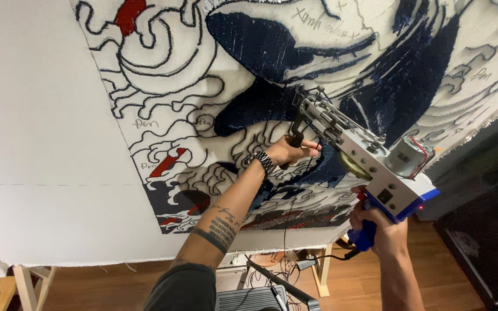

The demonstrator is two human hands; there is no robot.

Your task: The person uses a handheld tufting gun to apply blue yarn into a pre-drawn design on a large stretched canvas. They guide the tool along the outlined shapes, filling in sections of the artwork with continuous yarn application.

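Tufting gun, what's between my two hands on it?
In the head view, the left hand grips the front handle and the right hand the blue rear grip; between them runs the tufting gun body, with its gear and motor.

Grey tufting gun (370,164) (blue-handled) against cloth (41,115)

This looks like a rug-tufting workshop. A large white cloth (47,144) is stretched flat over a wooden frame (27,279), and part of it is filled with a wave pattern (272,63) in dark blue, cream and red yarn, with black outlines and pen marks where it is unfilled. An electric tufting gun (370,167) with a blue grip, motor and exposed gears is held against the cloth, its cable (286,230) trailing down. Below, the frame's pale wooden legs stand on a wood floor (353,288), with loose wires and a dark device (243,299) near them. A dark cabinet (485,207) stands at the right.
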